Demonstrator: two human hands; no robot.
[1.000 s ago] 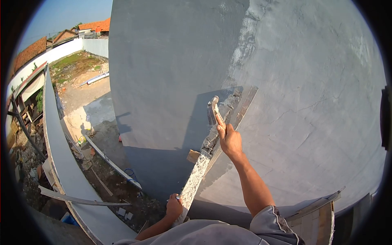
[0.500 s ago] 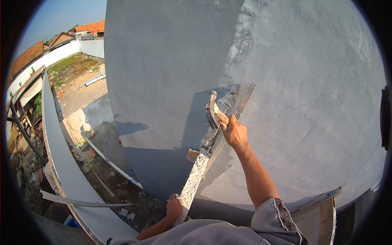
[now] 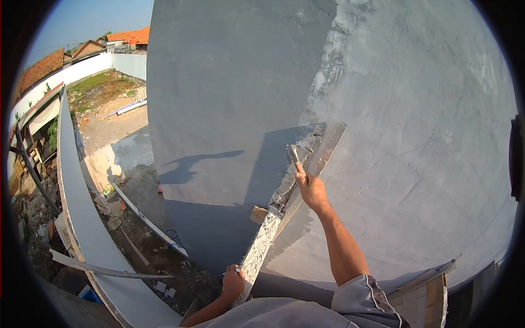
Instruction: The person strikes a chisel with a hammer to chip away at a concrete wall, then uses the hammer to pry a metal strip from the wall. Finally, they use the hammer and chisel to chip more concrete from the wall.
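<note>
My right hand [image 3: 314, 192] is closed around the handle of a hammer [image 3: 296, 155], raised in front of the wall. The hammer's head is turned so that little of its claw shape shows. Low down, my left hand [image 3: 233, 282] is closed beside a rough, whitish concrete ledge [image 3: 258, 246]. A small shiny end pokes out at its fingers, but what it belongs to is hidden. Past the ledge runs a chipped, broken strip of mortar [image 3: 285, 189]. Along its right side lies a long wooden strip [image 3: 331, 145], and a small wood block [image 3: 258, 214] sticks out on the left.
A tall grey plastered wall [image 3: 410, 109] with hairline cracks fills the middle and right. To the left, far below, are a long pale panel [image 3: 90, 197], a thin plank [image 3: 109, 270] and rubble on the ground. Wooden boards [image 3: 424, 298] stand at lower right.
The hammer has turned in my right hand, hiding its claw, and the hand has shifted slightly down in view. A hand-shaped shadow has stretched across the wall. My left hand stays by the ledge.
</note>
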